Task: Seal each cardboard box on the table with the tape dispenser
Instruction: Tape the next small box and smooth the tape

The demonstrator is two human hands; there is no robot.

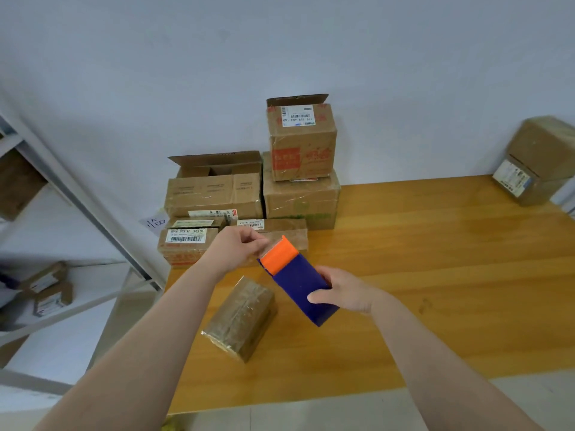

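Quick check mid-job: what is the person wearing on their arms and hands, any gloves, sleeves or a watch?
Nothing shows on either. The left hand and right hand are ungloved, with no rings visible, and both forearms are bare to the frame's edge: no sleeves, watch or wristband.

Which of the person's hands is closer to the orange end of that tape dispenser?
The left. The left hand pinches right at the orange end of the tape dispenser; the right hand grips the blue body toward the opposite end.
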